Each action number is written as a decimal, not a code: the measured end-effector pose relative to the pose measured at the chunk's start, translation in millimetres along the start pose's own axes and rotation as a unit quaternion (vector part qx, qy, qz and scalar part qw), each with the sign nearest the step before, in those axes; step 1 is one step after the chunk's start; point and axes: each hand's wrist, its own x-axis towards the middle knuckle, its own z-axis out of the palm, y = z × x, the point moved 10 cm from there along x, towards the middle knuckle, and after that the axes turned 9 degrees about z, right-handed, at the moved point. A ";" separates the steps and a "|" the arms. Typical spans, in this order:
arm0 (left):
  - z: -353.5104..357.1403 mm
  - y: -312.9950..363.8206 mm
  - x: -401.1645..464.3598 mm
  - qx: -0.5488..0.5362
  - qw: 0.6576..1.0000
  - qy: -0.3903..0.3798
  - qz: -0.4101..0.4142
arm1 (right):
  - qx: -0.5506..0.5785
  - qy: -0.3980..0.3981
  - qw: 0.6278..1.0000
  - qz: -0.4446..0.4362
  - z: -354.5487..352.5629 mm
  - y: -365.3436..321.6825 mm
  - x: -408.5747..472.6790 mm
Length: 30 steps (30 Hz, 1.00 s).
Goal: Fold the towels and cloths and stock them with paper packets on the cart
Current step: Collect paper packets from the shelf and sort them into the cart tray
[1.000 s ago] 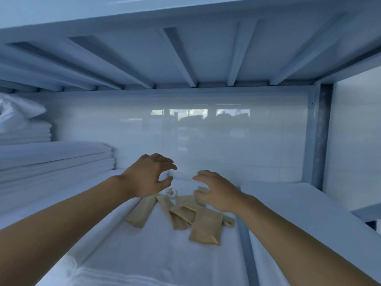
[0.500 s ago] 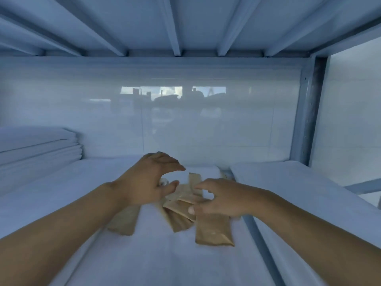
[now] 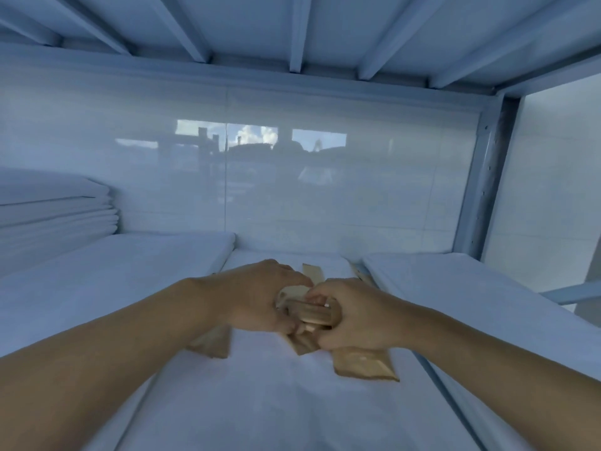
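Several brown paper packets (image 3: 361, 364) lie on a folded white towel (image 3: 260, 402) in the middle of the shelf. My left hand (image 3: 257, 297) and my right hand (image 3: 354, 315) meet over the pile, and both grip a bunch of packets (image 3: 313, 312) between them. One packet (image 3: 211, 345) pokes out under my left wrist. Another (image 3: 312, 271) sticks up behind my fingers. A further packet edge (image 3: 361, 275) lies in the gap at the right.
A tall stack of folded white linen (image 3: 55, 216) stands at the left. Flat folded towels lie at the left (image 3: 113, 265) and right (image 3: 471, 297) of the middle one. A metal upright (image 3: 484, 177) is at the right, a glossy wall (image 3: 292, 177) behind, and the ribbed shelf underside (image 3: 292, 27) overhead.
Both hands came down from above the pile and closed together on the packets. The view dropped and moved closer to the shelf.
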 end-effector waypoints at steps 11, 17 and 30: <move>-3.4 -13.8 4.2 -0.032 0.998 0.027 -0.046 | 0.086 0.061 0.993 -0.055 -28.5 12.5 6.1; -15.7 -33.1 -10.9 -0.007 0.992 0.029 -0.121 | 0.009 -0.045 0.999 0.004 -17.7 37.5 11.0; -22.0 -46.8 -45.7 0.013 0.965 -0.080 -0.248 | 0.033 0.028 0.998 -0.038 -20.9 30.2 13.6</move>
